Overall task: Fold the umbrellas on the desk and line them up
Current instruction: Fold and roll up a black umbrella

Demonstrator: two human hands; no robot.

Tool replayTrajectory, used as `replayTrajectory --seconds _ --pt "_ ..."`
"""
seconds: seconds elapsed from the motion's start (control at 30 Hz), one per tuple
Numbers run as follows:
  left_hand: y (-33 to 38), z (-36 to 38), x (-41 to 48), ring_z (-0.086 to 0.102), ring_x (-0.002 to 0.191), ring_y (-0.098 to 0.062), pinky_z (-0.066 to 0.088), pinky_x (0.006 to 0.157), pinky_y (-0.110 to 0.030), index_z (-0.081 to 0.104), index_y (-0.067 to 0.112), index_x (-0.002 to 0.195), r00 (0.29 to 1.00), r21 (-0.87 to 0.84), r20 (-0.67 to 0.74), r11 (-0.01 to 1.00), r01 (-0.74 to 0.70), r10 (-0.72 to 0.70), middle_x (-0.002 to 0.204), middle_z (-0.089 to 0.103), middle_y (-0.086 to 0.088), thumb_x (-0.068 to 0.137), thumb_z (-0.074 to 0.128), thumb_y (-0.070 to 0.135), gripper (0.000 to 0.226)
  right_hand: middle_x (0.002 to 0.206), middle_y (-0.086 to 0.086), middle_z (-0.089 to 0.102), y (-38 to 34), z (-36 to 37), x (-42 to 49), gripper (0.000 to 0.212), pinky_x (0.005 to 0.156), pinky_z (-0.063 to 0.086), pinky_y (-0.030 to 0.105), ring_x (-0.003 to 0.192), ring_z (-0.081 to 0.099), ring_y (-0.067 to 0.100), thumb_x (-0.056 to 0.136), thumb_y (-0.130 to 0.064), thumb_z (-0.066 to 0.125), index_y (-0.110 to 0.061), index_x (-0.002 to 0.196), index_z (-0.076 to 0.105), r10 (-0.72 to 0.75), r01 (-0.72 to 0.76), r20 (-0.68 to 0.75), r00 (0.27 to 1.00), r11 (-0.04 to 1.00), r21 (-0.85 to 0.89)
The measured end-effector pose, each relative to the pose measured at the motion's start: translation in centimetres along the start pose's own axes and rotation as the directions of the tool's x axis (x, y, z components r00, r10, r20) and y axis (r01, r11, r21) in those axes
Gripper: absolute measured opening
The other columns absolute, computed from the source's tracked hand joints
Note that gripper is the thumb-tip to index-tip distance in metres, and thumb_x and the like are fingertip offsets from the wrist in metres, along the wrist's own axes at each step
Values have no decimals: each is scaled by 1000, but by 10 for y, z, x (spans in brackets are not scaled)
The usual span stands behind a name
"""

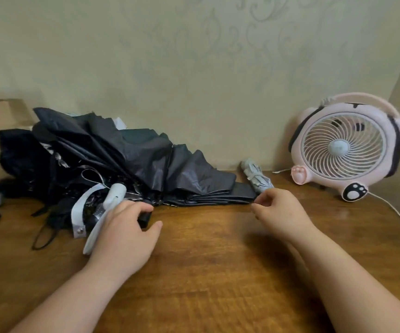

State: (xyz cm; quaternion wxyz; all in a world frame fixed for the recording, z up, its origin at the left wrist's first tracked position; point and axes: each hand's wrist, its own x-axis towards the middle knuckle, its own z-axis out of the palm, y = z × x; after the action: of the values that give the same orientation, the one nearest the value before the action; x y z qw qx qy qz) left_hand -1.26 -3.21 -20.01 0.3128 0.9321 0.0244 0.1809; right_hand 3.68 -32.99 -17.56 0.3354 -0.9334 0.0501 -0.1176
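Left hand [122,233] grips black umbrella [194,179] handle [145,218]; right hand [281,212] pinches opposite end; lies left-right.

On the wooden worktop [206,265] a half-collapsed black umbrella [170,169] lies sideways. The left hand [124,227] grips its handle and the right hand [283,212] pinches its far end. A small folded grey umbrella [256,176] lies just behind, near a pink fan [345,147]
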Motion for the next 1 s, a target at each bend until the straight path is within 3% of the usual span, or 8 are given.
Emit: replayTrajectory --seconds 0.17,0.3,0.4,0.5,0.63,0.73,0.83,1.0 --pt "1 7 9 36 138 -17 30 118 -36 55 29 141 999 117 -46 993 32 -26 141 49 9 93 67 46 53 86 -9 69 -34 13 -25 6 69 54 28 79 65 8 92 -34 71 -28 90 68 -167 184 190 967 980 -75" --pt "0 8 9 39 143 -18 34 120 -36 44 26 152 998 165 8 985 57 -59 155 42 5 97 63 42 60 81 -10 68 -55 22 -44 11 68 51 25 76 63 5 91 -35 72 -28 83 69 -255 280 219 942 956 -89" --pt "1 8 5 36 147 -15 32 122 -34 48 26 151 996 71 78 996 45 -51 161 36 6 97 65 40 59 85 -9 70 -64 35 -54 6 67 52 23 75 65 4 90 -34 73 -30 88 69 -244 239 276 929 970 55" --pt "6 7 -2 30 150 -9 26 119 -27 52 33 147 989 -27 145 1000 -8 12 160 33 14 92 70 45 59 90 -2 72 -69 56 -60 15 74 60 36 72 67 12 88 -28 77 -28 100 67 -181 91 274 945 946 310" --pt "8 15 -5 54 130 0 43 112 -28 64 38 126 950 -463 295 885 44 107 130 62 22 88 76 30 41 94 -4 73 -78 79 -53 33 89 57 40 83 69 13 89 -27 76 -18 119 65 -81 -13 197 977 900 435" --pt "8 19 -6 63 107 9 51 96 -19 69 42 107 980 -443 180 897 4 84 107 72 22 90 73 23 25 112 -7 66 -92 83 -39 47 90 50 27 102 64 11 91 -36 71 -19 133 57 -77 32 186 979 972 234" --pt "1 14 0 62 96 9 52 88 -17 69 39 98 1000 -384 19 923 2 6 97 71 20 92 71 21 19 123 3 61 -111 88 -19 58 96 51 35 115 60 24 83 -52 69 -19 129 55 -61 74 198 978 996 -58" --pt "-19 6 5 63 96 3 53 85 -21 70 35 95 994 -350 -95 936 26 -63 96 69 18 92 70 22 13 93 0 59 -131 107 -8 28 83 55 35 92 62 23 90 -37 64 -16 106 54 37 35 298 954 972 -232"
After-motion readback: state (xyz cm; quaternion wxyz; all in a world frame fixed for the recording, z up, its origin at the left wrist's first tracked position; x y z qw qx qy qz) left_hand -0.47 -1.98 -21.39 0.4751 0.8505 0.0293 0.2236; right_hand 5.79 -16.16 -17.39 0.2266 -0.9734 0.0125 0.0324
